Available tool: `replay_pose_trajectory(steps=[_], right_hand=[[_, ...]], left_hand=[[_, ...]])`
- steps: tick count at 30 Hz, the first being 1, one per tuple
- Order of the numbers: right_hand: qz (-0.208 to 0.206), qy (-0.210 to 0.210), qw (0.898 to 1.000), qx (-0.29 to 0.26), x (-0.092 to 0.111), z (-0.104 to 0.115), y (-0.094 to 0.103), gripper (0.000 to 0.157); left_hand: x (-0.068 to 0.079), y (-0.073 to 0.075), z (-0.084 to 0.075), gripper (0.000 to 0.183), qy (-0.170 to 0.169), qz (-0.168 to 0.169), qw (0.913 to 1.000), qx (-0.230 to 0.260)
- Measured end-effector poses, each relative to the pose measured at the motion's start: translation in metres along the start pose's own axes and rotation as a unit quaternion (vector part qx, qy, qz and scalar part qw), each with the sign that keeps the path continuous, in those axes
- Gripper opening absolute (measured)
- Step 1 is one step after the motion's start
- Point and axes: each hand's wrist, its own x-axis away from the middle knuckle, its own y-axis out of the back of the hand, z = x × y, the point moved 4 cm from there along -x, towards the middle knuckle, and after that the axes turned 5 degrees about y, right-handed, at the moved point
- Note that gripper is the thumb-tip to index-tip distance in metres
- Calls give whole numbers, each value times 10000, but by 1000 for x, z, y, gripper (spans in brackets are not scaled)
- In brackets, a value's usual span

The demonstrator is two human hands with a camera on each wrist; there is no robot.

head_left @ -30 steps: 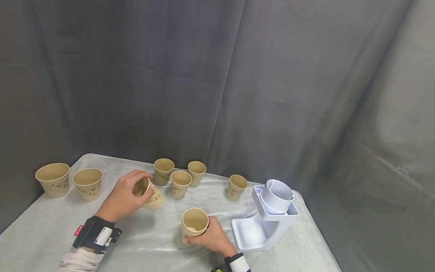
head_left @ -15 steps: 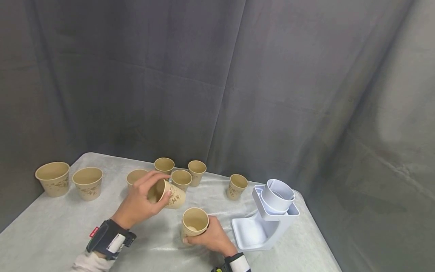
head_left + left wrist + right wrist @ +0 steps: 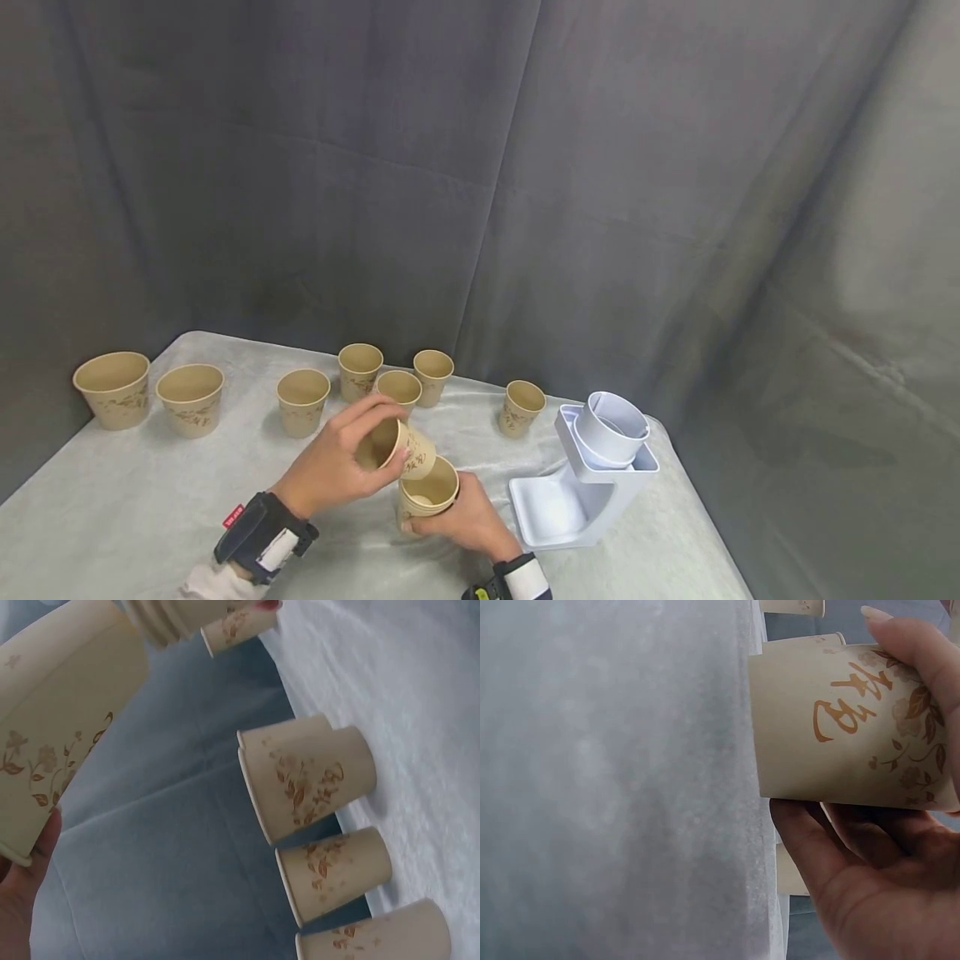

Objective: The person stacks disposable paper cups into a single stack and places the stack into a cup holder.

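My left hand (image 3: 341, 462) pinches a beige paper cup (image 3: 418, 457) near its rim. The cup leans over, its mouth toward the hand and its base overlapping the top of a nested stack of paper cups (image 3: 418, 507). Around that stack my right hand (image 3: 471, 521) wraps its thumb and fingers, keeping it upright. Brown flowers decorate the tilted cup (image 3: 60, 720) in the left wrist view, where the stack's layered rims (image 3: 157, 619) show at the top. The right wrist view has the stack's outer cup (image 3: 832, 727) with its base at the tabletop.
Several single paper cups stand upright on the grey cloth: a large cup (image 3: 114, 400) at far left, a middle cup (image 3: 302, 408), a cup (image 3: 521, 410) farther right. A white plastic stand (image 3: 611, 479) with a ring on top is right of my right hand. Grey curtains (image 3: 390, 167) hang behind.
My left hand has carried its tilted cup rightward from among the standing cups to over the stack's mouth, uncovering a standing cup behind. The right hand and stack have stayed put.
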Motion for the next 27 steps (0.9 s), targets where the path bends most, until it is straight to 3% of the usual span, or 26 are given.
replay_pose_trajectory(steps=[4,12,20,27], right_hand=[[-30,-53,10000,31,1,1,1,48],[-38,-134,9996,251,-3,-40,-6,52],[-25,-101,9999,76,-1,-6,-1,44],[-32,-83,10000,-5,1,-2,1,46]], left_hand=[[2,-7,-2,44,-6,106,9999,22],[9,-23,-9,41,-126,188,9995,-201],[13,-36,-13,39,-101,540,9979,-354],[15,-43,-13,48,-247,829,9934,-755]])
